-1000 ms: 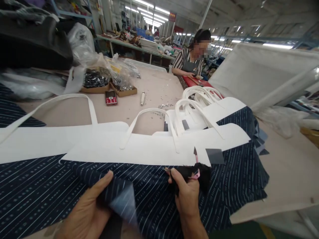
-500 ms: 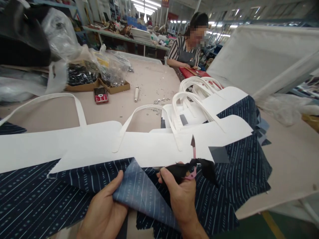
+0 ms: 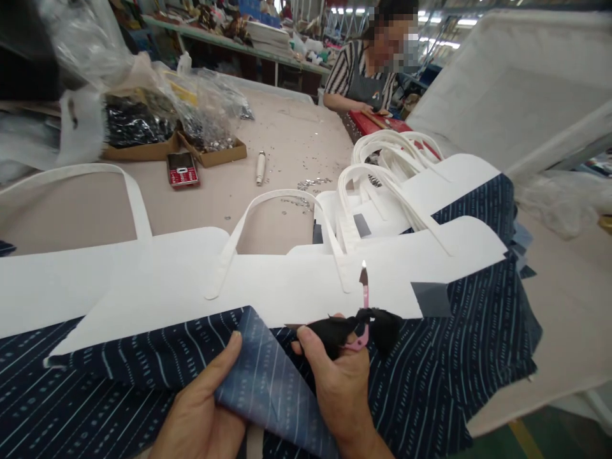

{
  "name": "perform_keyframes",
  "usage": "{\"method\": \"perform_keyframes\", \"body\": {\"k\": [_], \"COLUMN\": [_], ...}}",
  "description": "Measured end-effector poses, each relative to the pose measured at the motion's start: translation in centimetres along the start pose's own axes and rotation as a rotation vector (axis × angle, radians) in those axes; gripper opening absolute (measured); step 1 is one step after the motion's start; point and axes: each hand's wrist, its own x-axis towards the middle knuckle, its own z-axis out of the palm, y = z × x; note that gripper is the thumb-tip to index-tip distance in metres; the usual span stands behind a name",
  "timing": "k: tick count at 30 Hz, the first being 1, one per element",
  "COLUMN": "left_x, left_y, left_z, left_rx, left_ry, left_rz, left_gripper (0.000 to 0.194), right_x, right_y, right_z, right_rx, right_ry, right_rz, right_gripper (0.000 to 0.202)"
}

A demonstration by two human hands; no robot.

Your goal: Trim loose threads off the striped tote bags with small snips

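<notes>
The left hand (image 3: 201, 414) pinches a folded-back corner of the striped navy fabric (image 3: 268, 382) at six o'clock on the table (image 3: 287, 159); the right hand (image 3: 342, 382) grips pink-handled snips (image 3: 363, 299) — blade toward twelve. No writing is legible — the red phone (image 3: 182, 169) at eleven is too small to read.

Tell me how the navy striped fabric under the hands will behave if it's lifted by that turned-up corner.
Probably floppy: the navy striped fabric already folds over where the left hand pinches its corner, showing a paler underside. Likely light, since fingertips alone hold the flap up. The white band and handles joined to it may drag along.
</notes>
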Motion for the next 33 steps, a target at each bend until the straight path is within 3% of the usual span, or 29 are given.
{"method": "perform_keyframes", "body": {"k": [4,8,13,23,28,33], "left_x": [0.8,1.1,0.8,1.2,1.0,0.8], "left_y": [0.0,0.0,0.0,0.2,-0.1,-0.5], "left_z": [0.1,-0.7,-0.9,0.1,-0.4,-0.9], "left_rx": [0.094,0.097,0.115,-0.089,-0.041,0.096], "left_ry": [0.056,0.005,-0.003,0.036,0.022,0.028], "left_rz": [-0.083,-0.104,-0.138,-0.206,-0.207,-0.145], "left_gripper": [0.024,0.023,0.027,0.044,0.044,0.054], "right_x": [-0.1,-0.2,-0.3,-0.1,-0.1,-0.4], "right_y": [0.2,0.4,0.6,0.2,0.3,0.2], "right_z": [0.2,0.4,0.5,0.4,0.7,1.1], "right_rx": [0.067,0.139,0.129,-0.014,-0.101,-0.12], "right_ry": [0.034,0.119,0.092,0.08,0.102,0.028], "right_rz": [0.08,0.124,0.135,-0.013,-0.111,-0.18], "right_gripper": [0.019,0.023,0.021,0.018,0.019,0.019]}}
